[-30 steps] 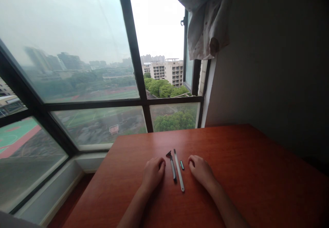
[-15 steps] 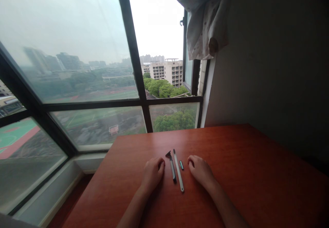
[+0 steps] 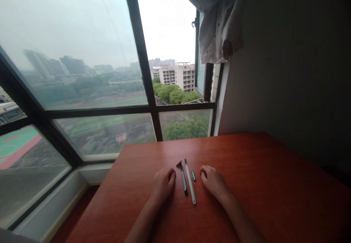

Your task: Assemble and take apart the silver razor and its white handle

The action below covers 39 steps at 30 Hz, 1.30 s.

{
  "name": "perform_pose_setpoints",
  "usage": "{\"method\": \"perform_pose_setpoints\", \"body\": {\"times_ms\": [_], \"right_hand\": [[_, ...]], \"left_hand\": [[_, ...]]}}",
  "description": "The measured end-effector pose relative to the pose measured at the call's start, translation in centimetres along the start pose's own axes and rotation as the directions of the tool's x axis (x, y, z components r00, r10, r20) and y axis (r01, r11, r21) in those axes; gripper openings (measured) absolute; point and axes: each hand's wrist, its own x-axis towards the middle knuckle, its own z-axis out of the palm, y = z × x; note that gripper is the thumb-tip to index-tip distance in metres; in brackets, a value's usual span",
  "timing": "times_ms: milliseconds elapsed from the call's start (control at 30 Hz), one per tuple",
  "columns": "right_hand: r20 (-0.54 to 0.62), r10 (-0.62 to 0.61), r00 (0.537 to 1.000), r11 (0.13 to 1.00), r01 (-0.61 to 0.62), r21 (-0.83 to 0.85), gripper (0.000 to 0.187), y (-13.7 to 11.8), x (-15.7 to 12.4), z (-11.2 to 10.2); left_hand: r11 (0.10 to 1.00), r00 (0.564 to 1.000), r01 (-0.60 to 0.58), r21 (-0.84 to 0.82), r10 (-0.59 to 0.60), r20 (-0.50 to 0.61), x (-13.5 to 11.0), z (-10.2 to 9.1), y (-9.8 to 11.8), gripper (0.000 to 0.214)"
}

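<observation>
Three small items lie side by side on the reddish wooden table [image 3: 260,170]: a dark razor-like tool [image 3: 182,177] with an angled head, a long thin white stick [image 3: 190,181], and a short teal piece [image 3: 193,175]. My left hand [image 3: 162,185] rests on the table just left of the dark tool, fingers curled under, holding nothing. My right hand [image 3: 214,181] rests just right of the teal piece, fingers also curled, nothing in it. Neither hand touches the items.
A large dark-framed window [image 3: 137,53] fills the left and back, with the sill [image 3: 90,162] beyond the table's far edge. A pale cloth [image 3: 219,20] hangs at the top by the dark wall [image 3: 287,71] on the right.
</observation>
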Motion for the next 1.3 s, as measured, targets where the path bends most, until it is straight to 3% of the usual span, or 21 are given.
{"method": "perform_pose_setpoints", "body": {"times_ms": [333,567,767,1100,1300], "right_hand": [[-0.018,-0.024,1.0,1.0,0.024,0.017,0.02,0.1,0.0,0.2],[-0.009,-0.013,1.0,1.0,0.013,0.009,0.021,-0.1,-0.1,0.1],[-0.005,-0.012,1.0,1.0,0.012,0.012,0.02,0.0,0.0,0.1],[-0.016,-0.023,1.0,1.0,0.023,0.002,0.02,0.1,0.0,0.3],[-0.003,-0.011,1.0,1.0,0.011,-0.006,0.02,0.0,-0.1,0.0]], "left_hand": [[0.999,0.999,-0.042,-0.019,0.042,-0.026,-0.1,0.4,-0.4,0.016],[0.988,0.995,-0.1,-0.118,0.101,-0.002,-1.0,0.5,1.5,0.031],[0.986,0.984,-0.165,-0.009,0.165,0.071,-1.5,0.3,2.6,0.038],[0.984,0.988,-0.125,0.124,0.113,0.102,-1.6,-0.2,3.5,0.016],[0.992,0.995,-0.047,0.117,0.036,0.094,-1.6,0.3,3.0,0.01]]}}
